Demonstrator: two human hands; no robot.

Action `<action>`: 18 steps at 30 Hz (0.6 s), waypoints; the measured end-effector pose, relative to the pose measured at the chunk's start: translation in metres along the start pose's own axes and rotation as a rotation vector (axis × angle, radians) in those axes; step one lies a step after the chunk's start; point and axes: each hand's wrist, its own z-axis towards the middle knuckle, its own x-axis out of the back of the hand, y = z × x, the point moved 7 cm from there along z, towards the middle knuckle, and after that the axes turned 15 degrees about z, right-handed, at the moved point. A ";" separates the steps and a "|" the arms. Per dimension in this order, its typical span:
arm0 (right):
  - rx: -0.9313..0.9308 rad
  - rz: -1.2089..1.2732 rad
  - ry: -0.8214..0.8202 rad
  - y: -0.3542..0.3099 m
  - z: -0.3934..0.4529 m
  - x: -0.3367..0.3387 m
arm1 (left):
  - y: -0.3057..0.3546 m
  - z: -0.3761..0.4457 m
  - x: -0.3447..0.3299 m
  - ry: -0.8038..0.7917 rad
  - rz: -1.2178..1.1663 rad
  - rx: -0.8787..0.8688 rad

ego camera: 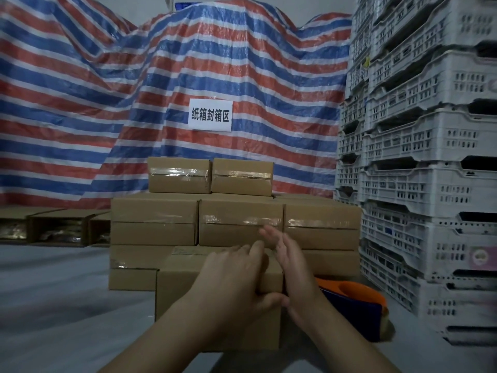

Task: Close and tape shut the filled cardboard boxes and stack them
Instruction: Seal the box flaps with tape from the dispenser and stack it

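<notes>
The cardboard box [185,286] sits on the grey floor, nearest the person, pushed up against the front of the stack of taped boxes [236,224]. That stack is my marker for everything else.

Far to the left of the stack, low against the striped tarp [107,90], a row of open boxes [57,228] lies on the floor with their contents dimly showing. Above the stack, a white paper sign [210,114] with black characters is stuck on the tarp.

In front of the stack, the left hand [231,278] lies over the top of the near box, fingers spread and slightly bent across the lid and thumb hooked down over the front edge, gripping it. Just beside it, the right hand [289,262] stands edge-on at the box's right end, fingers straight and loose, slightly blurred, holding nothing; I cannot tell whether it touches the cardboard.

Behind that wrist, right of the box, an orange and blue tape dispenser [357,302] rests on the floor. To the right of the stack rise stacked white plastic crates [430,157].
</notes>
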 end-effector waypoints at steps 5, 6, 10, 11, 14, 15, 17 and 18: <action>-0.116 -0.014 0.007 0.011 -0.008 0.009 | -0.016 0.003 0.012 -0.055 -0.413 0.018; -0.121 -0.055 0.008 0.008 -0.007 0.009 | -0.022 0.001 0.018 -0.052 -0.480 0.039; -0.055 -0.209 0.037 -0.006 -0.007 0.007 | -0.061 -0.019 0.031 0.026 -0.452 0.228; -0.032 -0.235 0.041 -0.008 -0.009 0.007 | -0.075 -0.027 0.029 0.043 -0.448 0.302; -0.033 -0.318 -0.005 -0.004 -0.021 0.009 | -0.112 -0.056 0.004 -0.014 -0.578 0.555; -0.059 -0.335 -0.022 0.001 -0.025 0.009 | -0.117 -0.066 -0.006 -0.064 -0.679 0.613; -0.117 -0.331 -0.051 0.011 -0.031 0.009 | -0.111 -0.080 -0.025 -0.136 -0.904 0.661; -0.135 -0.319 -0.058 0.014 -0.033 0.007 | -0.106 -0.085 -0.033 -0.145 -0.995 0.679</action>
